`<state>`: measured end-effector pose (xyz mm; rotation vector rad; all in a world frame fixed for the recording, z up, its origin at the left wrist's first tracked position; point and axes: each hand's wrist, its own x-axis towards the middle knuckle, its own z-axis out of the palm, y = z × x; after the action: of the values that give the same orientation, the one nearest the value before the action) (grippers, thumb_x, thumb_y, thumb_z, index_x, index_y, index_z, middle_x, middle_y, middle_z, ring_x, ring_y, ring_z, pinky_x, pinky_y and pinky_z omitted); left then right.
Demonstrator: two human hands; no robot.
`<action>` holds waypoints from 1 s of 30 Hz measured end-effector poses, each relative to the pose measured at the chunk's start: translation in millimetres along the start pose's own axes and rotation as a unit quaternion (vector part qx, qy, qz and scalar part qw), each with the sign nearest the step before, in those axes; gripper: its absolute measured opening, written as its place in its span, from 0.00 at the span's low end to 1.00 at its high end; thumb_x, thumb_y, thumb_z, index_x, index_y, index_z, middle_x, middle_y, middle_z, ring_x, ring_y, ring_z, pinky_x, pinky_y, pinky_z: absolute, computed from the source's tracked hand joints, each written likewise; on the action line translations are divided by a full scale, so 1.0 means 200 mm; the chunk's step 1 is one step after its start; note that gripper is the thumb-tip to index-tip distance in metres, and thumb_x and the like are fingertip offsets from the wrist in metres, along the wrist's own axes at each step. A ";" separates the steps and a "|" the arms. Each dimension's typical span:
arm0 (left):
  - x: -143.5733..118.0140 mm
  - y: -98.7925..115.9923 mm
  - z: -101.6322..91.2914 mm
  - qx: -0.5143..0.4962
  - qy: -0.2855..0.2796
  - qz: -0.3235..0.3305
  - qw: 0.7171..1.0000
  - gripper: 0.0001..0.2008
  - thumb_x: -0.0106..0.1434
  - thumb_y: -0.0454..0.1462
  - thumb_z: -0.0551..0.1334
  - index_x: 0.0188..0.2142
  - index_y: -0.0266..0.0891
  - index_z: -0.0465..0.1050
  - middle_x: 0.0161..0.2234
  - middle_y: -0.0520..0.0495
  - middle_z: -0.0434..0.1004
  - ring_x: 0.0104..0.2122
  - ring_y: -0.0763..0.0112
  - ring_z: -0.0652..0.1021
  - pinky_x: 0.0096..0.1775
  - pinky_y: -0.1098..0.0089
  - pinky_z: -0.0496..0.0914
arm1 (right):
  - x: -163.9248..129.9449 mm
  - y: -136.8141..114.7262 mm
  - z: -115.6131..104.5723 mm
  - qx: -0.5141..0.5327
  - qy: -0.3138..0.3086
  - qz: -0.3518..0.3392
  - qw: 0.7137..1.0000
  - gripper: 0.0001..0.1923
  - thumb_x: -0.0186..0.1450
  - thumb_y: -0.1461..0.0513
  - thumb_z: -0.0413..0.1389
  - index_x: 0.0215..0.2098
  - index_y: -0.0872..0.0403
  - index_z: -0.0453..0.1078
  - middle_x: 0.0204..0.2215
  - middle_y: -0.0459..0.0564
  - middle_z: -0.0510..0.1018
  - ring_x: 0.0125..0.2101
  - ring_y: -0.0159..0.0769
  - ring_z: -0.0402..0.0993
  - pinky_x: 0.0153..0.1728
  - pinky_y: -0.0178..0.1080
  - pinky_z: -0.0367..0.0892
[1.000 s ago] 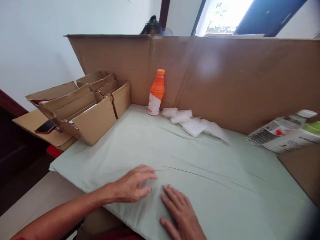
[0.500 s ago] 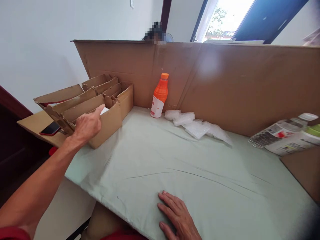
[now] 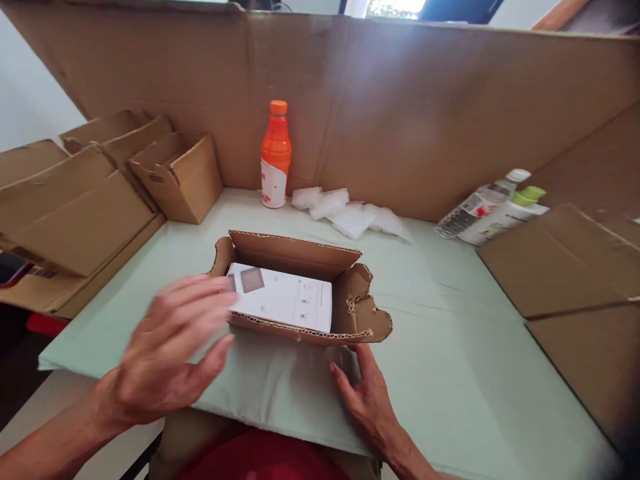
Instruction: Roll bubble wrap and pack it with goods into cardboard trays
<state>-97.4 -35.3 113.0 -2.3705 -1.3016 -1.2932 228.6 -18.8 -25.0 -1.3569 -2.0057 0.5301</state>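
Your left hand (image 3: 167, 353) is blurred, with the fingers spread apart, and it is at the left end of the small open cardboard box (image 3: 300, 293). I cannot tell if the fingertips touch the box or only cover it from the camera; they grip nothing that I can see. Your right hand (image 3: 367, 393) lies below the right front corner of the box, fingers loosely open, with the fingertips just at the lower edge of the torn flap. It is not closed on anything.

The box stands on the pale green cloth (image 3: 450, 347) that covers the bench, near its front edge. Its flaps are up, and inside it lies a flat white package (image 3: 285, 303) with a grey square printed on it.

Farther back, an orange bottle (image 3: 275, 157) stands upright against the tall cardboard wall (image 3: 425, 113). Just to the right of it are some small clear plastic bags (image 3: 345, 210). At the left there is a group of open cardboard boxes (image 3: 100, 193). At the right, two bottles (image 3: 493, 210) lie on their side, beside flat cardboard sheets (image 3: 565, 273).
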 end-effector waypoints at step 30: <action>-0.18 -0.50 0.81 -0.201 -0.012 -0.446 0.872 0.25 0.58 0.44 0.63 0.53 0.40 0.63 0.43 0.44 0.74 0.43 0.59 0.78 0.45 0.61 0.72 | 0.77 0.32 -0.15 0.130 -0.017 0.053 0.990 0.15 0.65 0.60 0.52 0.45 0.50 0.78 0.45 0.51 0.84 0.42 0.41 0.80 0.43 0.43 0.75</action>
<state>-81.6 83.5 -40.3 -2.0095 -2.5158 -1.8951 252.9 146.4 -1.8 -1.3035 -1.8228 0.8377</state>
